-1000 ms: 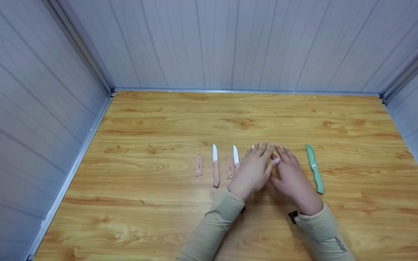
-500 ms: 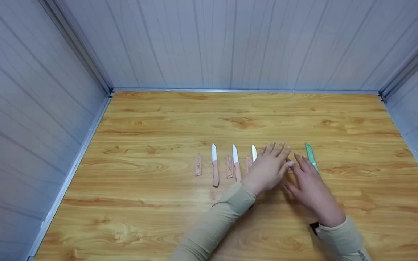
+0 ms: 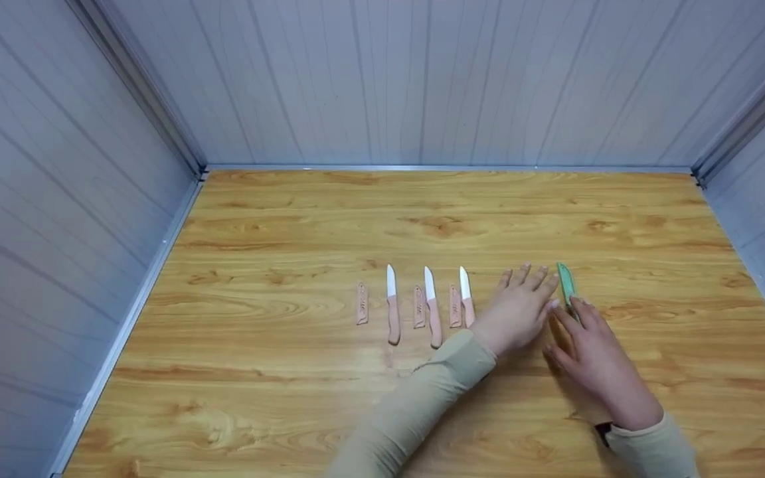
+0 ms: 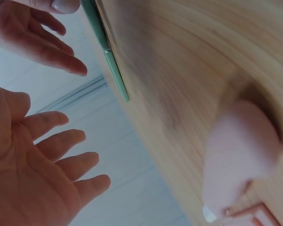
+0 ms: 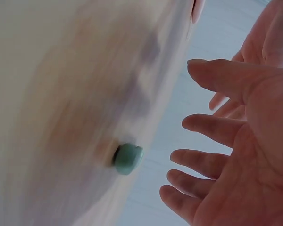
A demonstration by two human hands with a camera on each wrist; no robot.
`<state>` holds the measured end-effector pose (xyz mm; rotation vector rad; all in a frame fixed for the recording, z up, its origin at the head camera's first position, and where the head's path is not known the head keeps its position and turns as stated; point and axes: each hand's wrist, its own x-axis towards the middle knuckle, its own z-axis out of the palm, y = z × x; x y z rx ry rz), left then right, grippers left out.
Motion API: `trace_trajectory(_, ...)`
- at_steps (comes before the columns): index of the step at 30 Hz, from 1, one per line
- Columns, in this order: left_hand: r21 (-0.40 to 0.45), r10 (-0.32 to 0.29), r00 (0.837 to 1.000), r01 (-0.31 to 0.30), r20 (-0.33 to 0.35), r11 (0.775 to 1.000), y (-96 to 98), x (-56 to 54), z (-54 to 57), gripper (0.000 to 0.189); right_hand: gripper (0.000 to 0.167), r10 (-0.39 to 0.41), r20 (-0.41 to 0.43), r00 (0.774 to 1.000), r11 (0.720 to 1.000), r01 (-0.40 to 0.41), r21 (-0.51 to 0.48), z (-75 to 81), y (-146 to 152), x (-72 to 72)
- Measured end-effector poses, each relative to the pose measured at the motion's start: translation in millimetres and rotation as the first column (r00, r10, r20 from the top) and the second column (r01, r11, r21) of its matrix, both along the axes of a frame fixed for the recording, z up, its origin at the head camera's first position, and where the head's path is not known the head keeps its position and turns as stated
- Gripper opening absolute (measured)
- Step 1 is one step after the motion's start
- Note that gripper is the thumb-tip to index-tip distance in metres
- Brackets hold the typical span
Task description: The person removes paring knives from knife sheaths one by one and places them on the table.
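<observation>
Both hands hover palm down over the right part of the wooden table with fingers spread, neither one gripping anything. In the head view my left hand [image 3: 518, 312] is between the rightmost pink-handled knife [image 3: 465, 289] and a green knife [image 3: 566, 282], whose blade is covered by a green sheath. My right hand [image 3: 601, 362] lies over the green knife's handle in that view and hides it. The right wrist view shows the end of the green handle [image 5: 127, 159] on the table, apart from the right fingers [image 5: 198, 162]. Part of a pink handle [image 4: 240, 150] shows in the left wrist view.
Two more pink-handled knives with white blades, a left one [image 3: 393, 312] and a middle one [image 3: 433, 312], lie parallel on the table [image 3: 289, 398]. Pink sheaths [image 3: 362, 303] lie to the left of each pink knife. Panel walls [image 3: 389, 86] enclose the back and sides.
Both hands have moved right, from over the third pink knife toward the green one. That pink knife and its sheath are now uncovered, and the green handle has become hidden behind the right hand.
</observation>
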<state>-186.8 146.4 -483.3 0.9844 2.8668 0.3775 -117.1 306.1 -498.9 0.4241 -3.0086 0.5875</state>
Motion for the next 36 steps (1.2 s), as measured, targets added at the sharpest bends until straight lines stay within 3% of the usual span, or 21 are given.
trace_trajectory(15,-0.067,0.008,0.999,-0.005,0.040,0.998,19.1,-4.4,-4.5,0.050,0.066,-0.035,0.098,0.995,0.999,0.036,-0.014,0.9,16,8.3)
trace_trajectory(27,-0.105,-0.005,0.999,0.011,0.054,0.994,23.6,-9.2,-15.0,0.049,0.065,-0.028,0.100,0.995,0.999,0.030,-0.016,-4.1,24,9.4)
trace_trajectory(36,-0.122,-0.009,0.996,0.021,0.092,0.992,31.8,-13.9,-16.7,0.048,0.065,-0.018,0.137,0.990,1.000,0.019,-0.006,-3.3,24,8.9)
